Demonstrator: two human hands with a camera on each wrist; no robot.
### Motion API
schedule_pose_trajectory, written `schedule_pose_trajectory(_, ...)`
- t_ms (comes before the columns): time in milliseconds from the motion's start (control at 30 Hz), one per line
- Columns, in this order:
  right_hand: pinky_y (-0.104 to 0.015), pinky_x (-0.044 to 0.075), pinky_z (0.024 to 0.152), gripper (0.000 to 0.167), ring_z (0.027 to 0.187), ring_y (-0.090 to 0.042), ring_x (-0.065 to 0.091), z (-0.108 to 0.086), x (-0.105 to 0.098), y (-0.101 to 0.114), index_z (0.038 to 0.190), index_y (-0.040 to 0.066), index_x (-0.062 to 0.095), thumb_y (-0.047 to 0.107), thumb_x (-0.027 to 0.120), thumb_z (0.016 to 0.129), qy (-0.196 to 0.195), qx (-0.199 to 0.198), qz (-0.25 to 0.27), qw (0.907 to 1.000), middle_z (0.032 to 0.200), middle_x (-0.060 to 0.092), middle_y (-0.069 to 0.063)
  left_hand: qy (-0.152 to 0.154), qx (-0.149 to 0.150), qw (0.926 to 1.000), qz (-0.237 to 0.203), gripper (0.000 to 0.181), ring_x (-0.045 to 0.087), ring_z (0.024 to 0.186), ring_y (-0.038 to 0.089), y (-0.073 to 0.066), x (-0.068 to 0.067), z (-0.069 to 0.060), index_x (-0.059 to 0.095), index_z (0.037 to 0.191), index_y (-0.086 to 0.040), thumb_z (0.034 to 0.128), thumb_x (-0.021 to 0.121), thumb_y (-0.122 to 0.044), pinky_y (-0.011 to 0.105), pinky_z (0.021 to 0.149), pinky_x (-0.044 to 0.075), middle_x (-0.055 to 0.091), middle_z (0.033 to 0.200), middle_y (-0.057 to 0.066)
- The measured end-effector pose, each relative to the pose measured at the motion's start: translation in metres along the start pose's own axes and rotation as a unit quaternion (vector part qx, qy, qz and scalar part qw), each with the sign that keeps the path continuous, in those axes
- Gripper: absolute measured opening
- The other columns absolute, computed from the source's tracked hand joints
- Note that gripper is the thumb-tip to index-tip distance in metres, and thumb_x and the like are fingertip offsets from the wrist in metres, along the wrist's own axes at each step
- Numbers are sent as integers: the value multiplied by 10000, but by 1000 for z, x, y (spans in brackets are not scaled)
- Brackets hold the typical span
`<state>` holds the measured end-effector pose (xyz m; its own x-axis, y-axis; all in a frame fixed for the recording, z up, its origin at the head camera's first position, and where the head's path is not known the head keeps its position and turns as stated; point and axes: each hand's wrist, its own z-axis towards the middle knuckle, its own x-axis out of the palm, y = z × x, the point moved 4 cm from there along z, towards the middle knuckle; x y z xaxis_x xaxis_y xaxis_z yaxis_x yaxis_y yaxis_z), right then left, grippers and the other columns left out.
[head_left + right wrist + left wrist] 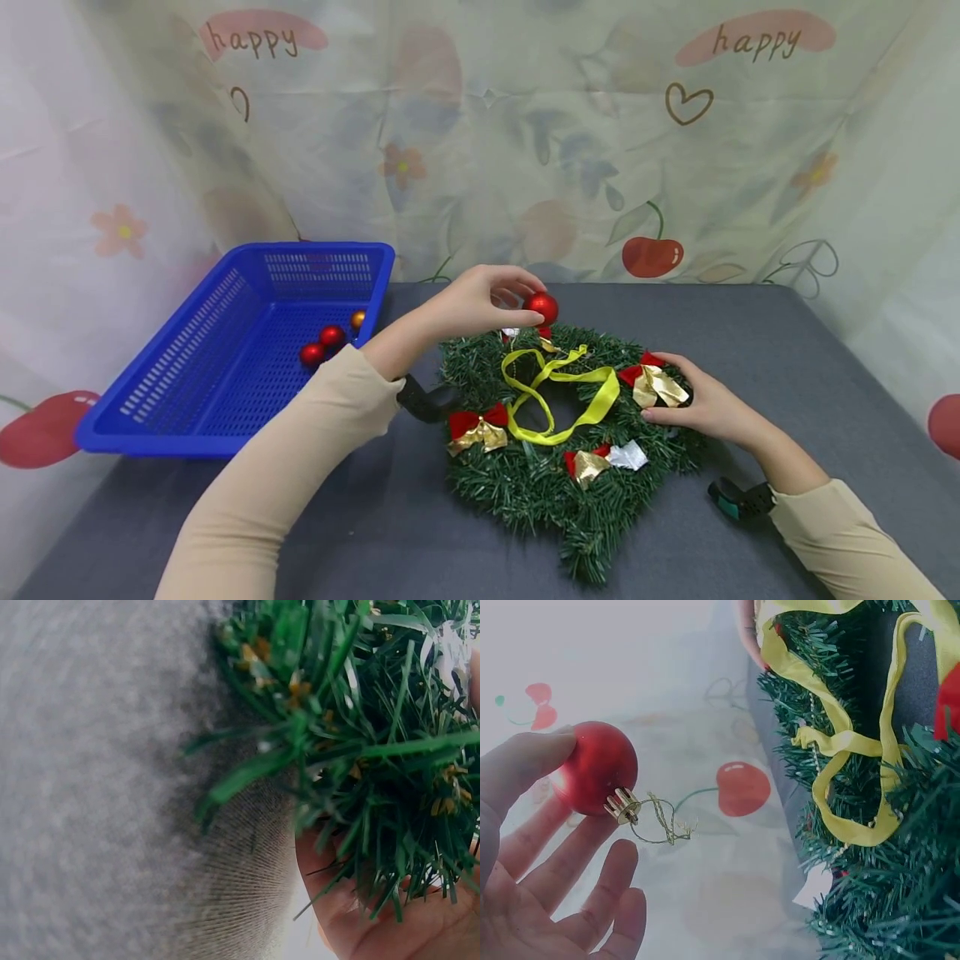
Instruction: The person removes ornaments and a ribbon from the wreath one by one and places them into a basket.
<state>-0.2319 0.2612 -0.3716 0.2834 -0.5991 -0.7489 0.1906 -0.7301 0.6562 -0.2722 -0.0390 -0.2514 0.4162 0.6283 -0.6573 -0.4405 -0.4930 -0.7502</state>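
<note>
Between thumb and fingers, my left hand (491,298) pinches a shiny red Christmas ball (542,308) above the far side of a green wreath (517,492). In the left wrist view the ball (596,769) shows a gold cap with a thin gold loop (660,825) hanging free. My right hand (708,404) grips the wreath's right edge beside a red and gold bow (654,385); in the right wrist view green needles (390,787) hide part of its fingers. A yellow ribbon (600,400) lies loosely across the wreath's middle. More red and gold bows (480,431) sit on its front half.
To the left stands a blue plastic basket (247,446) with two red balls (332,336) and a gold ball (357,320) visible inside. The grey cloth-covered table (360,533) runs back to a printed curtain (480,167).
</note>
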Motion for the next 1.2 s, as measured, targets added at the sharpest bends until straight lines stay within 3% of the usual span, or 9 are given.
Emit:
schedule_pose_trajectory(267,-667,348,913,888,1313,-538,244,0,1,-1,1476,81,180,381,695,819,3,52,-8,10000,1485,181,-321,-242,-95,9995,-162,360,614,1058,205,7,-16,-15,603,1208,-175,858,673,-228,346,911,498,635,1166,62)
schedule_pose_trajectory(667,-670,340,923,887,1322,-532,234,1,2,-4,1480,88,171,382,690,824,17,81,63,9999,1492,170,-314,-785,-493,9955,-214,411,595,1115,246,27,-55,-46,577,1249,-167,859,671,-256,396,942,490,612,1213,91)
schedule_pose_trajectory(1200,-677,335,925,888,1321,-540,228,0,2,-3,1478,84,170,393,687,824,22,117,44,9999,1492,163,-320,-1623,-1240,9788,-121,469,531,1206,294,69,-105,-83,535,1279,-149,875,634,-367,488,1002,424,546,1308,124)
